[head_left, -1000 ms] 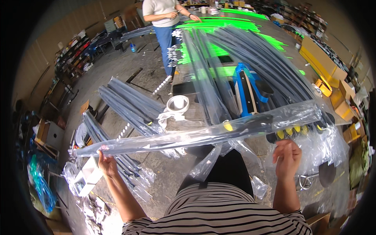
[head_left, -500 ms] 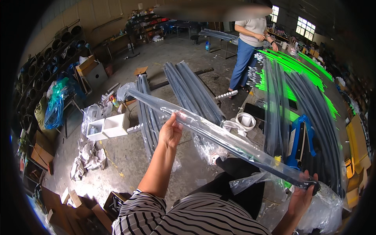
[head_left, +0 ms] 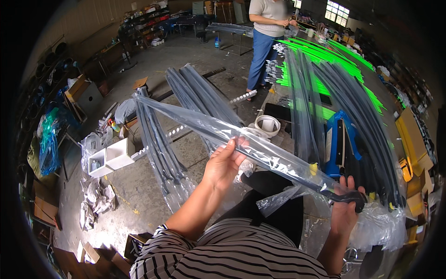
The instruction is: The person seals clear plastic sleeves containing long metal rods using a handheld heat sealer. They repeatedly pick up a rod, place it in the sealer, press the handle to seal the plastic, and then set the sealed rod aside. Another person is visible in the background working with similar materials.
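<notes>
Slanting across in front of me is a long clear plastic sleeve [head_left: 278, 163] with a dark rod inside it. My left hand [head_left: 222, 165] pinches the sleeve near its middle, thumb on top. At the near right end my right hand [head_left: 343, 215] has its fingers round the sleeve, by the rod's dark bent end [head_left: 357, 202]. The sleeve's far end reaches over a bundle of wrapped dark rods [head_left: 155, 144] on the left. A loose flap of clear film [head_left: 278, 201] hangs below it, over my leg.
A second wrapped bundle [head_left: 200, 93] lies beyond. To the right, a bench carries more wrapped rods [head_left: 360, 107], bright green rods [head_left: 346, 60] and a blue tool [head_left: 338, 144]. White boxes [head_left: 118, 153] and crumpled paper [head_left: 98, 197] sit on the left. A person [head_left: 269, 32] stands at the back.
My left hand has moved along the sleeve toward my right hand. The view has shifted, so the surroundings sit further left and higher. The right hand stays at the rod's bent end.
</notes>
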Tool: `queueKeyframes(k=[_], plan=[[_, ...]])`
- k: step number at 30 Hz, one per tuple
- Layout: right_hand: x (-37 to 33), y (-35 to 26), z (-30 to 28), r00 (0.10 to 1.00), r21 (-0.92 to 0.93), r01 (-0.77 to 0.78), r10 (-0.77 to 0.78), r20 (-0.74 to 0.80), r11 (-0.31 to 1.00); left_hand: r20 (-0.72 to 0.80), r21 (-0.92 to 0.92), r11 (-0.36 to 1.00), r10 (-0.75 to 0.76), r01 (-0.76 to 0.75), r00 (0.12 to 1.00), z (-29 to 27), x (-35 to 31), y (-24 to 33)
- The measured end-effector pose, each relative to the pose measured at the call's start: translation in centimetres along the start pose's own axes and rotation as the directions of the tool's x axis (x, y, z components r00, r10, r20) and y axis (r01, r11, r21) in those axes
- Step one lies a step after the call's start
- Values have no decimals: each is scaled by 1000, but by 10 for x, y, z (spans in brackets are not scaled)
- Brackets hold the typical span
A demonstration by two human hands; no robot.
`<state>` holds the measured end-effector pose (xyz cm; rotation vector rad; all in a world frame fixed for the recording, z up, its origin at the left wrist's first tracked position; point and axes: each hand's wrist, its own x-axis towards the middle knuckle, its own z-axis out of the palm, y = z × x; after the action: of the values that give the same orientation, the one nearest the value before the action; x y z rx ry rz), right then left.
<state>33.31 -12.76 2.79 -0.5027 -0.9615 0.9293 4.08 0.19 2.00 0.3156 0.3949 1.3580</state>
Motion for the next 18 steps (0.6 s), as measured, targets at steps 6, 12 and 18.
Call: queueKeyframes(k=[6,12,18], plan=[[7,8,19,1000,76,-21,21,1,997,99,71,992,-114,107,989,19,-18,-34],[13,8,28,996,120,-74,68,58,990,168,180,982,-91,60,982,24,-19,-42],[16,-7,12,988,149,129,-114,-105,980,75,223,972,52,-68,996,-3,-5,-22]])
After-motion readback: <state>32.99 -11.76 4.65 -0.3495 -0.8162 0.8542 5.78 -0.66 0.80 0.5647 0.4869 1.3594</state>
